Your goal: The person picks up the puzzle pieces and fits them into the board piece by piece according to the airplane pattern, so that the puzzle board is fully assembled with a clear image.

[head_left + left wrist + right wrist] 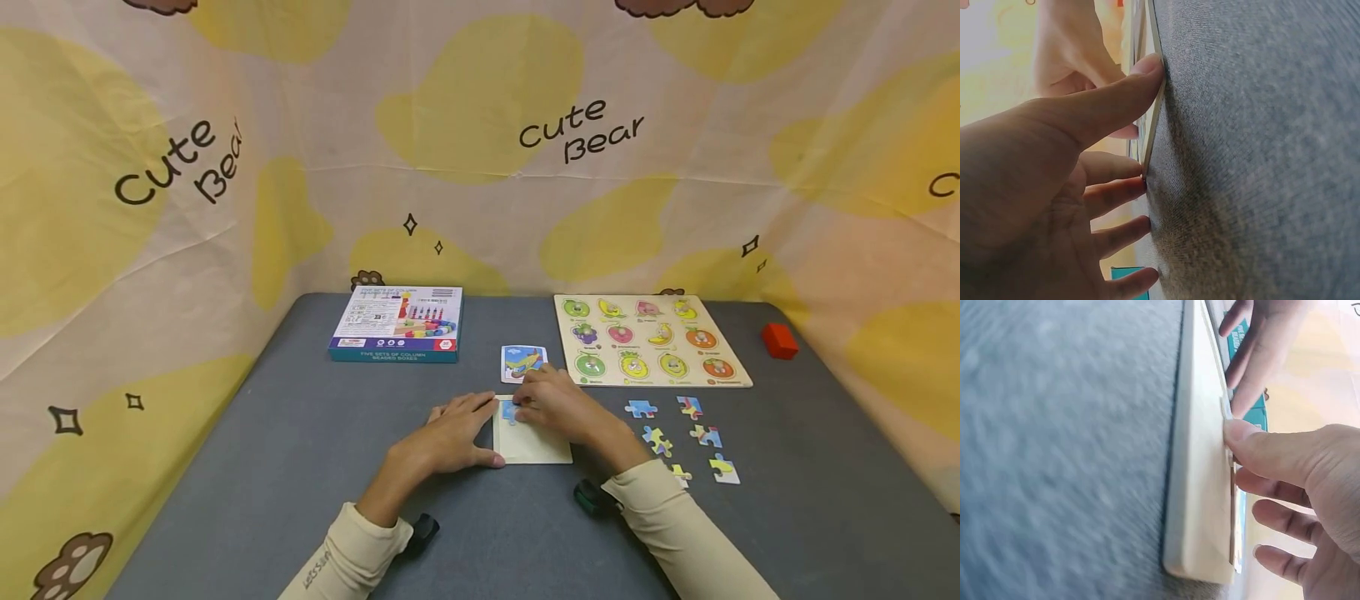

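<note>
A cream square puzzle tray [536, 448] lies on the table between both hands. My left hand [448, 437] rests along its left side, the thumb at the near left corner and a fingertip by the far one. In the left wrist view that thumb touches the tray's edge [1153, 115], the fingers spread and fairly straight. My right hand [558, 407] reaches over the tray, its thumb and fingertips at a blue jigsaw piece [508, 412] in the far left corner. The right wrist view shows the thumb pressing down inside the tray [1200, 487].
Several loose jigsaw pieces [706, 435] lie right of the right forearm. Beyond the tray is a small picture card [517, 358]. Farther back stand a flat boxed set [395, 325], a fruit board [652, 342] and a red block [780, 342]. Printed cloth [465, 200] hangs behind the table.
</note>
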The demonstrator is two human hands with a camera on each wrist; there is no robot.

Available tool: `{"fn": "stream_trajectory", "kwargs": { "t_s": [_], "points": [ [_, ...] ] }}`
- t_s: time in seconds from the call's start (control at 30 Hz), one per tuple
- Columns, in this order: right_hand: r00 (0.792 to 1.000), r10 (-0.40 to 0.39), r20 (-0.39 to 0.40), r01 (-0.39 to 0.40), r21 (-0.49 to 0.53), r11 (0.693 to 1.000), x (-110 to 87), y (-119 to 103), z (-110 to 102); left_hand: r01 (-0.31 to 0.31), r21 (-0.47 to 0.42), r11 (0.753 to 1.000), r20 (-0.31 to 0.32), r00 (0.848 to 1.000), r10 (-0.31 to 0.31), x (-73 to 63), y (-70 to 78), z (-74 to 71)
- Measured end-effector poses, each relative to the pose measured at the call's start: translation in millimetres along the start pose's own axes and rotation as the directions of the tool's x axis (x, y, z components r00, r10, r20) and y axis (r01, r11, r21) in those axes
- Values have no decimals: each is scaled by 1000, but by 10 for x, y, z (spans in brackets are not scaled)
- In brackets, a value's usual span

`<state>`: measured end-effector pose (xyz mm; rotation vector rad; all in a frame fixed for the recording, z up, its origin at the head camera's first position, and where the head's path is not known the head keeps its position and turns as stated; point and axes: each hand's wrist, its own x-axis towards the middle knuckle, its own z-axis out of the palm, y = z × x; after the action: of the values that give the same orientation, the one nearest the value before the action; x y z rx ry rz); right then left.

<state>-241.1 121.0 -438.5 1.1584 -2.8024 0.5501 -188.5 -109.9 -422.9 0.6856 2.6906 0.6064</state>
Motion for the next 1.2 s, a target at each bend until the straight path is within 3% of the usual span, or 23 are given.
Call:
{"fn": "stream_trajectory", "kwargs": {
  "t_s": [0.43, 0.87, 1.2],
  "points": [
    [996, 66, -62, -69, -35, 997, 32, -57, 32, -11, 8, 1000, -1, 1000, 11, -6, -1, 3],
    [993, 100, -66, -102, -33, 994, 42, -67, 46, -106, 74, 992, 8, 994, 106, -23, 40, 3],
    [989, 137, -56, -137, -4, 991, -118, 9, -23, -74, 108, 991, 52, 996, 68, -20, 59, 11]
  ]
}}
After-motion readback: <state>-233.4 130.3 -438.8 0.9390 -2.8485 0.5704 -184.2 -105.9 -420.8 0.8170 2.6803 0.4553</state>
